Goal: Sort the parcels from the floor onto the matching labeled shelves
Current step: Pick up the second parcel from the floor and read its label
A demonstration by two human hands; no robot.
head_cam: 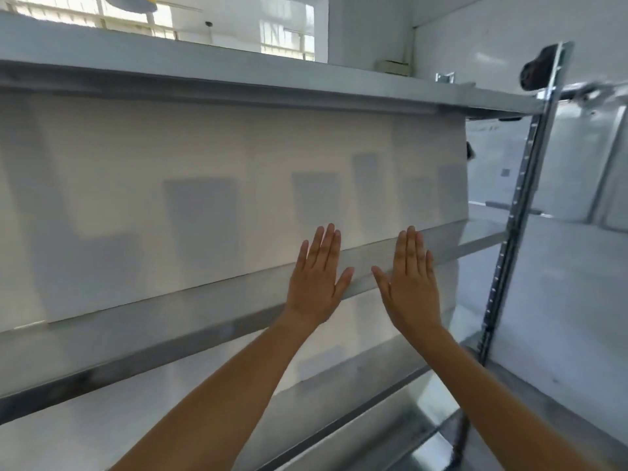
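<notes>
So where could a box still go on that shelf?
The middle shelf shows bare metal at its right end, between the white backing sheet and the upright post. The shelf below looks bare too. The left hand and right hand crowd the middle shelf's front edge.

shelf [390, 256]: smooth grey metal | upright [520, 198]: shiny perforated metal

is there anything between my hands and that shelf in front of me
Nothing visible does. Left hand and right hand are raised flat and empty at the middle shelf's front edge. No parcel shows in this view.
</notes>
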